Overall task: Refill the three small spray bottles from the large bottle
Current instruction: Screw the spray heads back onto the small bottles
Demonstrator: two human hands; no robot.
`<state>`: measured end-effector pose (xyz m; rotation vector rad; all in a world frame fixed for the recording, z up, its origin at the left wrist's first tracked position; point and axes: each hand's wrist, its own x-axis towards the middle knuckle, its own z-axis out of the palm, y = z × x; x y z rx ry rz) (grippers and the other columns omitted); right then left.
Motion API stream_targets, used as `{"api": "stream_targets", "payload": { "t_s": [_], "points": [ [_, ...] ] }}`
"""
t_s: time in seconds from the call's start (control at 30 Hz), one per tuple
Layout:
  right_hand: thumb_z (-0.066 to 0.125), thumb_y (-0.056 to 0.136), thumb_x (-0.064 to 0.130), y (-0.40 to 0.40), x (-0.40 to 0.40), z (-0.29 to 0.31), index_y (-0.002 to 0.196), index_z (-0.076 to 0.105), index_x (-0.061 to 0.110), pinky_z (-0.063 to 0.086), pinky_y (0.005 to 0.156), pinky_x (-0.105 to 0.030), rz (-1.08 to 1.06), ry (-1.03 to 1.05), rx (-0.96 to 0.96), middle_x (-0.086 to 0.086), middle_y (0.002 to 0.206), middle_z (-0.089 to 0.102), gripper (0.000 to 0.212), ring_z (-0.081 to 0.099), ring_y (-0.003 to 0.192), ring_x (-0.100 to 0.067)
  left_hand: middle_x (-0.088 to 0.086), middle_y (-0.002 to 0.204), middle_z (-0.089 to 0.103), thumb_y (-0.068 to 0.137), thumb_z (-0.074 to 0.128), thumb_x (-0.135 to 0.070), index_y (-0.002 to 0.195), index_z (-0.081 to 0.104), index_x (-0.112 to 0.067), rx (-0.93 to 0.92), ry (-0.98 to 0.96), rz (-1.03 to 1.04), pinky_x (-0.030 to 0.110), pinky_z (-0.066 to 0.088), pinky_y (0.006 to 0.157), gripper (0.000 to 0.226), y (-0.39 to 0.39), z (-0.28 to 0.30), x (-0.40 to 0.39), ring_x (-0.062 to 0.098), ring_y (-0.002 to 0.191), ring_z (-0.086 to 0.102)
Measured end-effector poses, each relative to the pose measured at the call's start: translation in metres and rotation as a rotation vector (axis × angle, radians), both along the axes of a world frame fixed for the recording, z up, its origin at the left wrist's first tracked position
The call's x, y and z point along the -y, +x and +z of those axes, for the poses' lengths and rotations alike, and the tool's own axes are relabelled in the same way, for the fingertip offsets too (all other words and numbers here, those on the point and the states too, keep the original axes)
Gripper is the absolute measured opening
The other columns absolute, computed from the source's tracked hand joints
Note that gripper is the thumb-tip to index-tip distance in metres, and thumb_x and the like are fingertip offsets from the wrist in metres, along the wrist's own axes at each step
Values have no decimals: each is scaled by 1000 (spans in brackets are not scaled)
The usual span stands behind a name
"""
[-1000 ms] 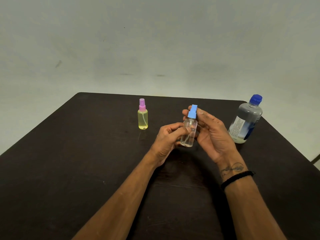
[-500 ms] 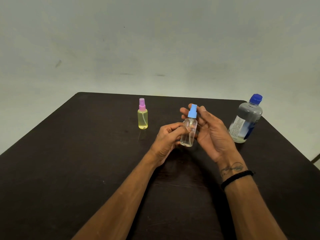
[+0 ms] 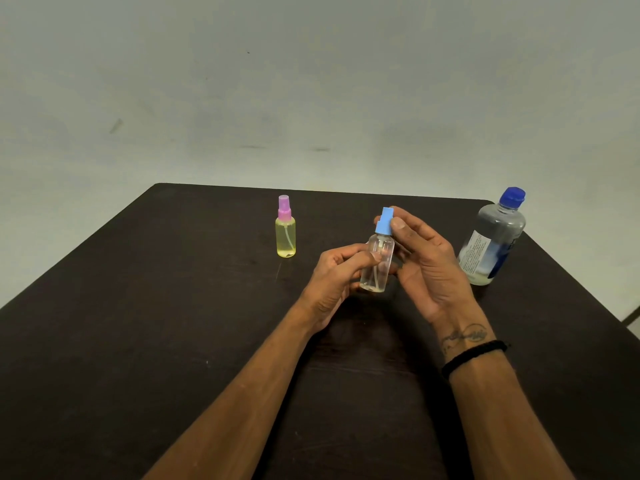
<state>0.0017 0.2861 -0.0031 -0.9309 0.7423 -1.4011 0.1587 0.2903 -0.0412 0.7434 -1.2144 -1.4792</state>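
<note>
We hold the clear bottle (image 3: 377, 261) upright above the middle of the dark table (image 3: 138, 323), our left hand (image 3: 337, 277) gripping its body and our right hand (image 3: 424, 268) pinching its blue cap (image 3: 385, 221) between thumb and fingers. A yellow bottle (image 3: 286, 235) with a pink cap stands well apart to the left. The large bottle (image 3: 493, 239), blue-capped and nearly empty, stands just beyond our right hand by the table's right edge.
</note>
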Motion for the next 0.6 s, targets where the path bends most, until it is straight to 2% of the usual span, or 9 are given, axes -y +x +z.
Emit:
{"api": "stream_targets", "payload": {
  "t_s": [0.1,0.17,0.27,0.37,0.5,0.6],
  "points": [
    [68,94,26,-1,-1,0,142,63,5,59,105,-46,93,3,-20,-15,134,74,53,70,126,-26,30,117,71,94,67,-27,121,73,0,1,2,5,38,58,84,39,0,0,1,29,102,68],
    [66,95,25,-1,-1,0,141,63,4,59,105,-44,141,10,-20,-16,135,73,51,69,130,-27,33,118,69,95,67,-27,120,73,2,2,0,3,41,57,87,39,0,0,2,31,103,67],
    [66,94,24,-1,0,-1,138,66,4,61,103,-41,143,12,-26,-15,133,74,48,70,127,-25,36,120,66,97,66,-24,120,72,3,9,-4,8,39,59,87,36,1,-1,3,30,103,67],
    [69,91,24,-1,1,-2,132,70,6,62,99,-40,104,7,-33,-14,129,76,45,71,124,-24,24,114,73,101,67,-19,120,75,-2,37,-8,17,40,59,87,27,0,-1,2,27,102,70],
    [70,90,22,0,-1,-2,129,71,4,59,103,-44,41,1,-33,-14,125,78,43,74,118,-22,17,118,76,100,70,-20,122,77,-10,93,-62,63,51,59,97,25,-1,-1,1,34,115,71],
    [67,98,15,3,0,-3,131,69,-1,63,96,-40,-22,-12,-34,-16,123,78,36,76,116,-23,13,115,78,99,72,-21,122,77,-11,134,-91,106,54,60,99,26,-2,-1,1,33,114,72]
  ]
}}
